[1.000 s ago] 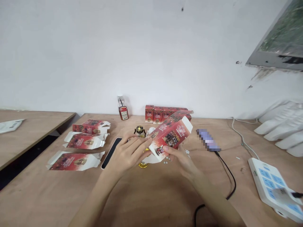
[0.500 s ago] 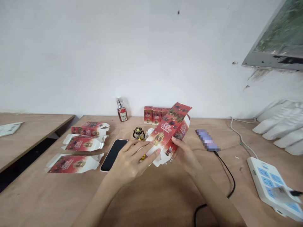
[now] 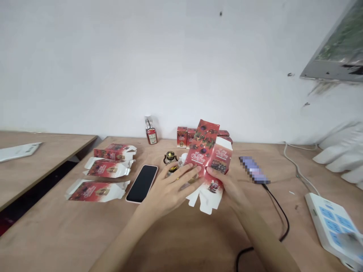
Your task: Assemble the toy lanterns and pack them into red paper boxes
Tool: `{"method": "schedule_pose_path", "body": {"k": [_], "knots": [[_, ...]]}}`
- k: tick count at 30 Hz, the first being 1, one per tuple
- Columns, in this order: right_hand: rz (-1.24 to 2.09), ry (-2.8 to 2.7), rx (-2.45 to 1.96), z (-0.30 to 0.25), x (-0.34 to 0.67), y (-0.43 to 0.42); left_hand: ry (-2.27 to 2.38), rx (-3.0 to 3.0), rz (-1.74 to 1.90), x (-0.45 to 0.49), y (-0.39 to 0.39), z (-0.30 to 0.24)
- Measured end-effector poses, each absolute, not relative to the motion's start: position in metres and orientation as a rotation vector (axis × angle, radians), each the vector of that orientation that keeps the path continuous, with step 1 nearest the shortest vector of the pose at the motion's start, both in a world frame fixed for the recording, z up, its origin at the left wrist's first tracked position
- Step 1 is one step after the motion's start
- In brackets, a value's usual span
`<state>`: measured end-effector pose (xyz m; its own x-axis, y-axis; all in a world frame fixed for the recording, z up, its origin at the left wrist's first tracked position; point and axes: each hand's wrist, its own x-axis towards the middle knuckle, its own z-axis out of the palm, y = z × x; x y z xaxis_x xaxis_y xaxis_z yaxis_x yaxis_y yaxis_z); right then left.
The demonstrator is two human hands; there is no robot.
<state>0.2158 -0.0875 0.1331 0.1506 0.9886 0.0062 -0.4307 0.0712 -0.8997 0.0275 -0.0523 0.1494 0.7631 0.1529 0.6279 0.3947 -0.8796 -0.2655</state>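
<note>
A red Christmas-print carton (image 3: 204, 145) is held above the table, two of its printed sides facing me and its white flaps spread at the bottom. My left hand (image 3: 172, 185) lies across its left side, fingers pressed on the print. My right hand (image 3: 228, 185) grips the right side, with the thumb on the front and the other fingers hidden behind. Just beyond my left hand stand small gold-and-black lantern-like ornaments (image 3: 170, 158) and a white piece (image 3: 183, 158), partly covered by the hand and carton.
Several flattened cartons (image 3: 95, 192) lie at the left, beside a black-screened phone (image 3: 141, 184). Small finished boxes (image 3: 182, 137) and a bottle (image 3: 151, 134) stand by the wall. Rightward are a second phone (image 3: 252, 168) with a black cable (image 3: 279, 209) and a white power strip (image 3: 330, 226).
The carton has turned more upright, its panels opening toward me and its bottom flaps now showing. My left hand has shifted right across it. The whole view has swung slightly left.
</note>
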Motion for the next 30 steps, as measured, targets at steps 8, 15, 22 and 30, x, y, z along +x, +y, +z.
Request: {"method": "schedule_pose_path", "body": {"k": [8, 15, 22, 30], "knots": [[1.368, -0.901, -0.823, 0.140, 0.215, -0.094, -0.583, -2.565, -0.810, 0.023, -0.052, 0.150], [1.339, -1.147, -0.951, 0.122, 0.224, -0.095, -0.575, -2.426, -1.030, 0.024, -0.051, 0.145], [1.057, -1.444, -1.188, 0.131, 0.225, -0.093, -1.153, -2.119, -1.174, -0.030, -0.028, 0.168], [0.592, -2.086, -1.493, 0.120, 0.196, -0.094, -2.015, -1.705, -0.835, -0.090, 0.022, 0.145]]}}
